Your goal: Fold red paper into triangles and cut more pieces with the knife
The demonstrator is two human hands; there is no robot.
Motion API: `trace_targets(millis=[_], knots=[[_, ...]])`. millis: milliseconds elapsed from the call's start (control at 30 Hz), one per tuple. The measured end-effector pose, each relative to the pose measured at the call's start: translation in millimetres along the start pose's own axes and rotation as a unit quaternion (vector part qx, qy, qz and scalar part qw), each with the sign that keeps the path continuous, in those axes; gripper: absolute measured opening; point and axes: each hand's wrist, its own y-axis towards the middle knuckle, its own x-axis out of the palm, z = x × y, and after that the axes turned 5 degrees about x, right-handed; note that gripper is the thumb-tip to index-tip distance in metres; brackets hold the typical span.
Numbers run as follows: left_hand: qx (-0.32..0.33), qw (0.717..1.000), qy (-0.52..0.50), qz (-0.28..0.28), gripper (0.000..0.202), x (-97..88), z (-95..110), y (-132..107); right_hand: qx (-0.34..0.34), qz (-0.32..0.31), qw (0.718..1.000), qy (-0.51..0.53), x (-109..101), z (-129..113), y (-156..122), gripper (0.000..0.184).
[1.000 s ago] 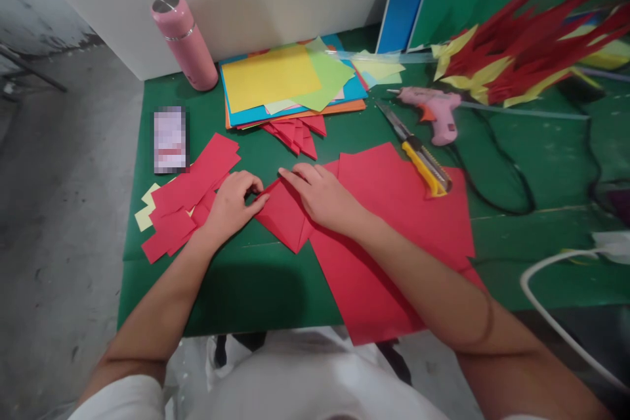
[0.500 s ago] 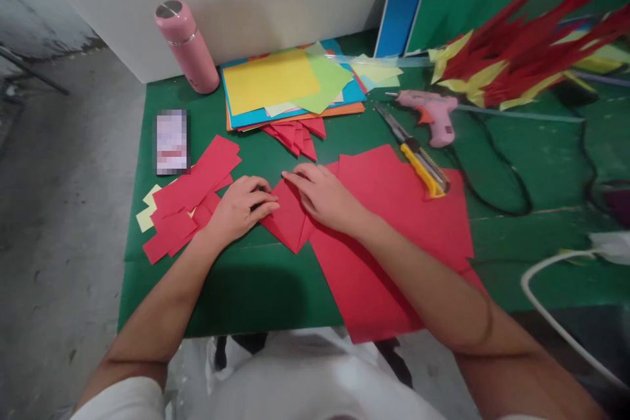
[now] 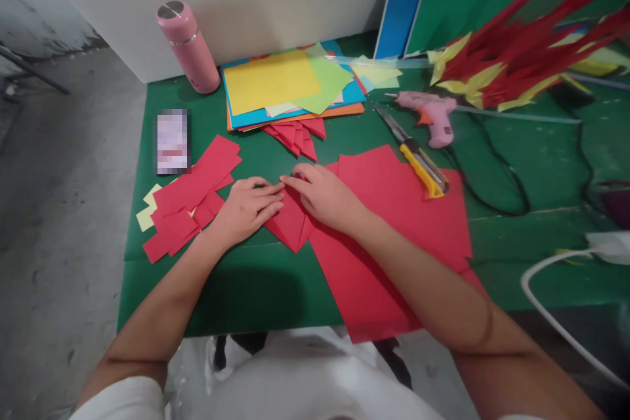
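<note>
A folded piece of red paper (image 3: 290, 223) lies on the green table with a pointed corner toward me. My left hand (image 3: 249, 210) grips its left side, fingers stretched across the upper left edge. At the top corner, my right hand (image 3: 317, 193) pinches the paper, its index fingertip meeting the fingertips of my left hand. Under my right wrist and forearm spread large red paper sheets (image 3: 374, 262). Cut red paper pieces (image 3: 197, 180) lie left of my left hand, over some pale yellow ones. Several folded red triangles (image 3: 295, 136) sit just beyond both hands.
A yellow utility knife (image 3: 420, 164) rests on the red sheets, blade extended. Behind it lies a pink glue gun (image 3: 433, 111) with a black cord. A colored paper stack (image 3: 270, 82), pink bottle (image 3: 189, 49), blurred-out phone (image 3: 171, 141) and red-yellow paper flames (image 3: 522, 46) stand around.
My left hand has shifted slightly right and up, its fingers now straighter and reaching the top corner of the folded paper. My right hand has barely moved.
</note>
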Motion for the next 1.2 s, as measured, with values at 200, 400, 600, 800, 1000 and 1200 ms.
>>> trace_targets(millis=[200, 400, 600, 800, 1000, 1200], knots=[[0.025, 0.999, -0.031, 0.037, 0.034, -1.7, 2.0, -1.3, 0.011, -0.013, 0.999, -0.035, -2.2, -2.1, 0.9, 0.045], [-0.006, 0.997, -0.075, -0.007, 0.039, -6.8, 1.1, -5.9, 0.045, 0.021, 0.996, 0.069, 0.4, 7.8, 1.4, 0.042], [-0.047, 0.994, -0.084, -0.054, 0.045, -5.3, 1.2, -5.0, 0.07, 0.005, 0.992, 0.103, -5.6, 7.9, -1.0, 0.035], [-0.097, 0.994, -0.049, -0.03, 0.041, 2.4, 11.2, -4.7, 0.088, -0.007, 0.985, 0.15, -8.2, 4.1, -0.9, 0.031], [-0.107, 0.994, -0.032, -0.023, 0.032, 3.0, 11.6, -4.6, 0.138, 0.035, 0.984, 0.104, -3.6, 2.4, -2.5, 0.023], [-0.099, 0.994, -0.048, -0.017, 0.03, 3.9, 12.8, -4.8, 0.123, 0.028, 0.982, 0.143, -3.2, 7.0, -0.6, 0.017]])
